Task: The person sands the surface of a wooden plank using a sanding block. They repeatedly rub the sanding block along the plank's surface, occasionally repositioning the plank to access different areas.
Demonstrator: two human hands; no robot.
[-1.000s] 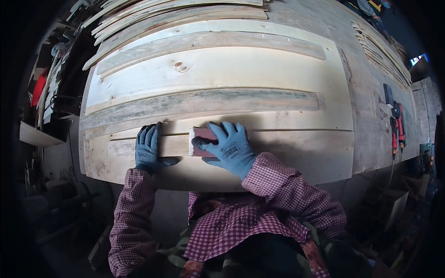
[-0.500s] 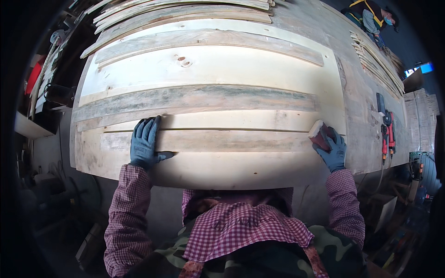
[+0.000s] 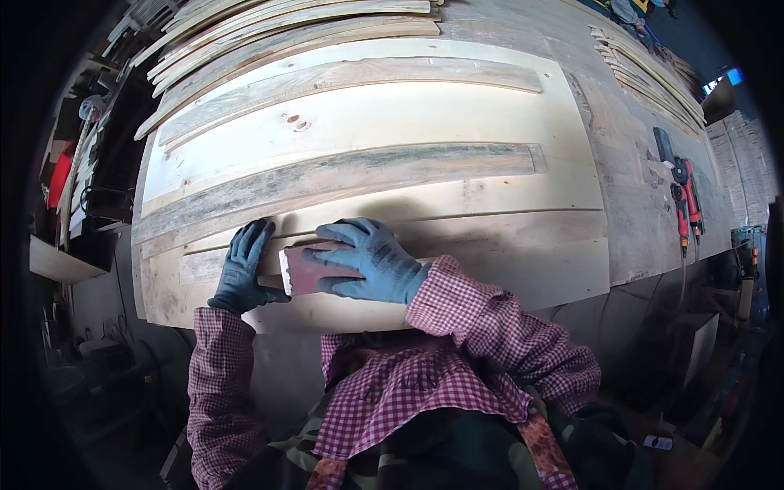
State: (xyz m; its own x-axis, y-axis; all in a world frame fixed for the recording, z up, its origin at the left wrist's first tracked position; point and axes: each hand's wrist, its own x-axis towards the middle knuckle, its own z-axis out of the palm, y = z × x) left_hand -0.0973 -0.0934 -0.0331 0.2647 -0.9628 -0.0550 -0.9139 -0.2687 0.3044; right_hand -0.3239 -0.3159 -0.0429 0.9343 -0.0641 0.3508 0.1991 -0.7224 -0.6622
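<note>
From where I stand, the person's right hand (image 3: 371, 263) has swung back across to the left: half a second ago it was at the far right end of the nearest wooden strip (image 3: 482, 235), and now it is close to the other hand. It has the reddish-brown sanding block (image 3: 306, 273) with it, the fingers spread over the top and clamped on it, the block lying on the strip with its pale end turned left. A second ago the block sat a bit nearer the middle, its end a little farther from the left hand (image 3: 241, 265).

That left hand has kept its place by the strip's left end, pressed down over the wood, fingers close together, thumb set apart and reaching just beside the block, gripping nothing that I can see. Its fingers lean more to the right than before.

Beyond, the dark-streaked strip (image 3: 343, 175) lies on the pale panel (image 3: 408, 110) as it did. At the top right the co-worker (image 3: 629, 12), in fuller view half a second ago, shows only in part
</note>
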